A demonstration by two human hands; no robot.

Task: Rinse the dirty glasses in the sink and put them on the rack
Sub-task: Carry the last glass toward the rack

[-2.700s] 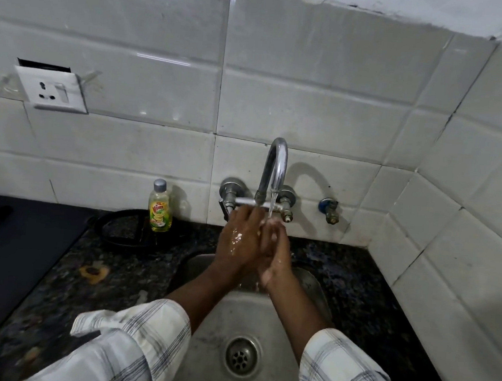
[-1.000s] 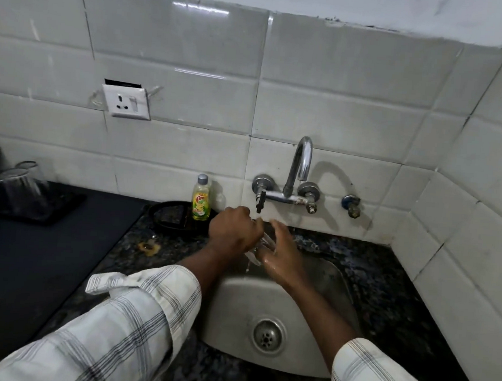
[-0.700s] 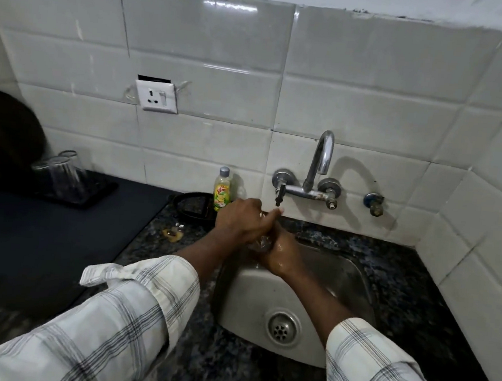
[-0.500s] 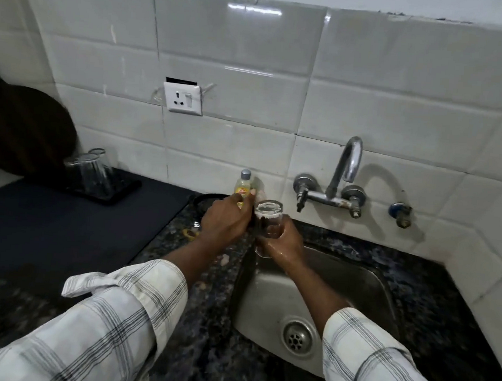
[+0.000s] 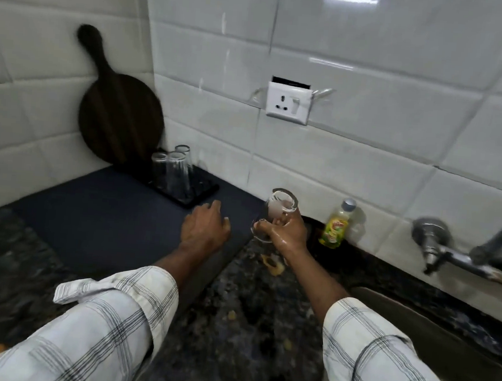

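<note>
Both hands have left the sink and swung over to the left, and the view has turned that way too, so the black board and the rack now show in full. Right hand point(image 5: 282, 233) is wet and closed around a clear glass point(image 5: 280, 208), holding it up in the air, tipped, with one round end facing us. You cannot tell if any water is left inside; it looks a bit foggy. It hangs above the edge of the dark mat point(image 5: 115, 218), not yet at the rack. Left hand point(image 5: 204, 227) holds nothing. Its fingers are loosely spread, palm down, low over the mat; whether it touches the mat is hard to say.

At the far end of the mat sits the black rack point(image 5: 197, 193), a flat tray. On it stand three clear glasses point(image 5: 175, 169), close together, looking upside down. They are see-through and a little blurred, so their edges are hard to pick out.

A round dark cutting board point(image 5: 120, 120) leans on the tiled wall behind the rack, in the corner. A white socket point(image 5: 288, 106) is on the wall. A small bottle of dish soap point(image 5: 335, 227) stands on the speckled counter point(image 5: 252, 316) by the wall, just right of the held glass. The tap point(image 5: 464, 252) is cut off at the right edge and blurry. Only a corner of the steel sink point(image 5: 431, 327) shows, partly hidden behind the checked right sleeve point(image 5: 381, 357).
</note>
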